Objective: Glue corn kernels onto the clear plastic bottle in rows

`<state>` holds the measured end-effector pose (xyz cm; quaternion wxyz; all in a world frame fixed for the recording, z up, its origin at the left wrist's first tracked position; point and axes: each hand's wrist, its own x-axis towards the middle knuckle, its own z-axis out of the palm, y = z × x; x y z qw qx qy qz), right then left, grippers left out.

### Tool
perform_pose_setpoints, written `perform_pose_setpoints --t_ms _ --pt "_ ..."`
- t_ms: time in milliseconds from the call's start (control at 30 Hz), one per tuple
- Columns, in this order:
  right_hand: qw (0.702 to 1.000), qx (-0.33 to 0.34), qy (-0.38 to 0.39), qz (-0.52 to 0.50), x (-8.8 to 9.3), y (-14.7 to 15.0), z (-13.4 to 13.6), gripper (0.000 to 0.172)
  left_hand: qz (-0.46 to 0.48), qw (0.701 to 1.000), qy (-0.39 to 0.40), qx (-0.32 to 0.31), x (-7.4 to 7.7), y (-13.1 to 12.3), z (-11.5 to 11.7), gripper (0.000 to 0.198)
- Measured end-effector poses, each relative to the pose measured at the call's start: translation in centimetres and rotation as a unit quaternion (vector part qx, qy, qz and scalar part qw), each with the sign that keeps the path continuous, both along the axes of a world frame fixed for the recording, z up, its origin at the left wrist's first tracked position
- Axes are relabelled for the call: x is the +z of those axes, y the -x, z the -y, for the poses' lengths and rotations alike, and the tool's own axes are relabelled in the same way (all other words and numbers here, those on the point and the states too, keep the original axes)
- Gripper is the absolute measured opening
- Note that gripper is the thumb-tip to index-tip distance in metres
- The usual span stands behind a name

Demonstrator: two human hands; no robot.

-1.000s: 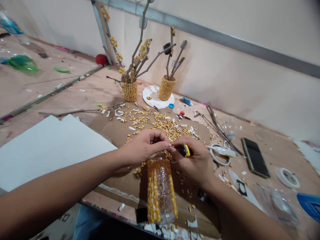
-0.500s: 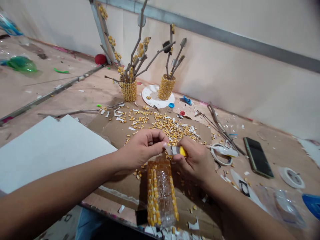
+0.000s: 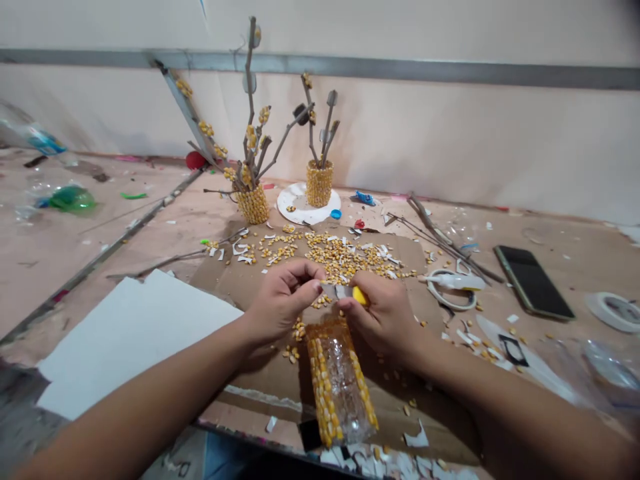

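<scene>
My right hand (image 3: pixel 383 307) is closed on a yellow-handled cutter (image 3: pixel 360 295), its blade pointing left. My left hand (image 3: pixel 290 293) pinches at the blade's tip; whatever lies between its finger and thumb is too small to name. Just below both hands a clear plastic bottle piece (image 3: pixel 343 383) lies on the cardboard, with rows of corn kernels along its sides and a bare strip in the middle. Loose corn kernels (image 3: pixel 345 257) are scattered beyond my hands.
Two kernel-covered pots (image 3: pixel 251 204) hold branches at the back, one on a white disc (image 3: pixel 295 212). White sheets (image 3: pixel 135 333) lie left. On the right are a phone (image 3: pixel 534 281), a tape roll (image 3: pixel 614 312), a glue tube (image 3: pixel 455 282) and sticks (image 3: pixel 440 239).
The view has turned, so the scene sits more level. Both hands remain close together at the blade, and the bottle piece appears slightly more tilted.
</scene>
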<state>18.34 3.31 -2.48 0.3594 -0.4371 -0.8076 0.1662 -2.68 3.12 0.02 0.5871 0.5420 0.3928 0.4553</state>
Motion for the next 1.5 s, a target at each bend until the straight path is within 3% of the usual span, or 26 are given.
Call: perform_pose_setpoints --t_ms 300,467,567,667,800,900,967,1067,1233,1333,1433,1500 --pt "0.999 0.013 -0.038 0.003 2.0 1.0 1.9 0.069 0.005 0.997 -0.043 -0.056 1.1 0.4 1.1 0.047" --pt "0.991 -0.106 0.029 -0.079 2.6 0.4 2.5 0.065 0.010 0.994 -0.077 -0.080 0.8 0.6 1.5 0.041" --pt "0.980 -0.161 0.010 -0.117 2.7 -1.0 2.6 0.062 0.014 0.991 -0.091 -0.092 0.7 0.8 1.5 0.040" --pt "0.981 -0.135 0.000 -0.138 3.2 -1.8 3.2 0.053 0.007 0.991 -0.099 -0.094 1.1 0.7 1.2 0.038" --pt "0.988 -0.036 -0.001 -0.147 3.5 -0.6 4.3 0.028 -0.029 0.988 -0.096 -0.115 1.4 0.3 1.0 0.037" --pt "0.985 0.041 -0.061 -0.153 3.1 0.6 4.7 0.014 -0.065 0.985 -0.087 -0.135 1.4 0.1 0.9 0.040" --pt "0.981 0.050 -0.099 -0.158 2.6 1.0 4.7 0.011 -0.088 0.982 -0.082 -0.143 1.7 0.0 1.0 0.042" --pt "0.980 0.011 -0.104 -0.171 2.2 0.8 4.7 0.013 -0.122 0.979 -0.086 -0.142 2.5 -0.4 1.1 0.048" --pt "0.980 -0.030 -0.079 -0.182 2.1 0.1 4.5 0.031 -0.201 0.967 -0.121 -0.099 4.0 -2.1 1.0 0.061" --pt "0.983 -0.034 -0.043 -0.174 1.3 -0.3 4.0 0.033 -0.265 0.952 -0.146 -0.048 4.6 -2.3 1.0 0.066" --pt "0.988 -0.050 0.012 -0.146 -0.2 -0.9 3.2 0.030 -0.338 0.925 -0.170 0.046 5.1 -0.2 2.8 0.061" --pt "0.990 -0.063 0.043 -0.122 -1.2 -1.5 2.7 0.027 -0.401 0.892 -0.178 0.114 5.2 2.6 5.8 0.053"
